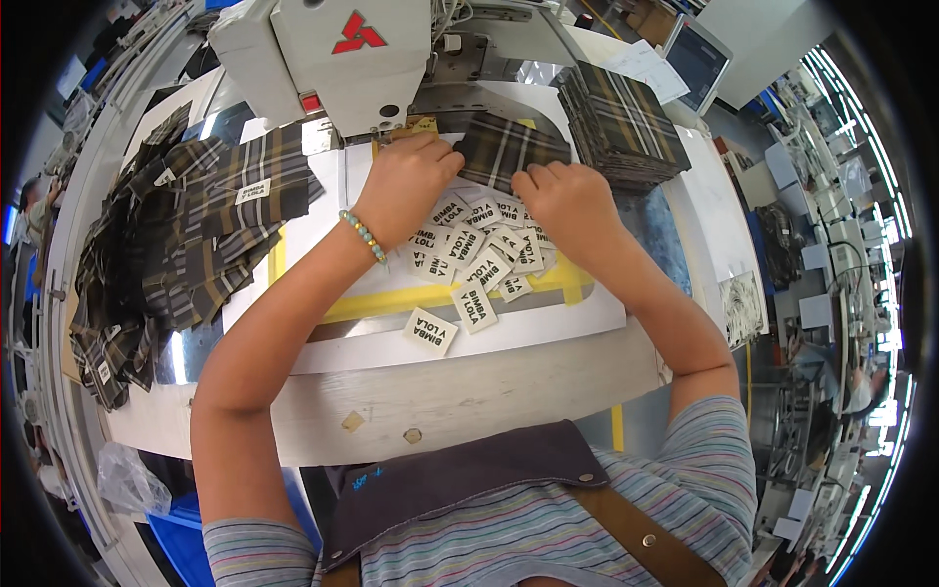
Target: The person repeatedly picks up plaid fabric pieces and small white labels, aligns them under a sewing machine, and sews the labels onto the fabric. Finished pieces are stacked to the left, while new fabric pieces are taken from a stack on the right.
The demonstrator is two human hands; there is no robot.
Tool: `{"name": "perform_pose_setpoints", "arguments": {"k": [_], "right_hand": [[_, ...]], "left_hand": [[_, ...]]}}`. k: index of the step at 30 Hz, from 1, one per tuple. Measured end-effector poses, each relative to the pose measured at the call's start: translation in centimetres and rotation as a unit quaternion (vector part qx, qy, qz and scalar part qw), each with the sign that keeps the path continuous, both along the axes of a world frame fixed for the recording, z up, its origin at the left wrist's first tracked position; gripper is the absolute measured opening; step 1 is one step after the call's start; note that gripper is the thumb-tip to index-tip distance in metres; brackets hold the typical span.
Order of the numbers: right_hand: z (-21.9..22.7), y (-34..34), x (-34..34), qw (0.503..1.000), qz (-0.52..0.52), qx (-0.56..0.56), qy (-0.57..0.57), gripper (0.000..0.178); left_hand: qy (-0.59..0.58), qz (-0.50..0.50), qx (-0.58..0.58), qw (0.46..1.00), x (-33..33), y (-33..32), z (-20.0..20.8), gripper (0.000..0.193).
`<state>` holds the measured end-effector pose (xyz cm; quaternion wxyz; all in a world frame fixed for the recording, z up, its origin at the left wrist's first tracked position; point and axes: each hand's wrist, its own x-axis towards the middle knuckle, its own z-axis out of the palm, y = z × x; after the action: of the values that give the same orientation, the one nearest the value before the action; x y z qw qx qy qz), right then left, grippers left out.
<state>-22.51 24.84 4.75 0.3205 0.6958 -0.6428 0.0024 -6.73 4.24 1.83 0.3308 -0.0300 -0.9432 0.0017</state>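
Observation:
My left hand [403,184] and my right hand [565,199] press on a small plaid fabric piece [504,147] lying on a white work plate [323,225], just under the head of a white sewing machine [333,54]. The fingers of both hands are curled on the fabric's near edge. Below my hands lie several cream woven labels [474,262] with dark print, scattered loosely. A beaded bracelet [364,235] is on my left wrist.
A heap of sewn plaid pieces [186,235] lies at the left. A neat stack of plaid pieces [618,122] stands at the right. Yellow tape [391,301] marks the plate. A screen [696,54] sits at the far right; the wooden table edge [460,391] is near me.

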Motion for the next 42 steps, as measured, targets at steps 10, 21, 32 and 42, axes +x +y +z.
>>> {"name": "perform_pose_setpoints", "arguments": {"k": [10, 21, 32, 42], "right_hand": [[-1.7, -4.0, -2.5, 0.988, 0.136, -0.068, -0.002, 0.015], [-0.3, -1.4, 0.5, 0.998, -0.022, 0.067, 0.002, 0.017], [-1.4, 0.2, -1.0, 1.000, -0.008, 0.014, 0.006, 0.018], [-3.4, -5.2, -1.4, 0.990, 0.130, -0.057, 0.009, 0.016]], "left_hand": [[-0.034, 0.012, -0.049, 0.998, 3.7, -0.5, 0.0, 0.020], [-0.053, 0.018, -0.010, 0.998, 3.1, -0.1, -0.6, 0.020], [-0.077, 0.015, -0.043, 0.996, 1.7, 0.2, -0.1, 0.023], [-0.097, 0.051, -0.189, 0.976, 5.7, -1.1, -0.4, 0.020]]}}
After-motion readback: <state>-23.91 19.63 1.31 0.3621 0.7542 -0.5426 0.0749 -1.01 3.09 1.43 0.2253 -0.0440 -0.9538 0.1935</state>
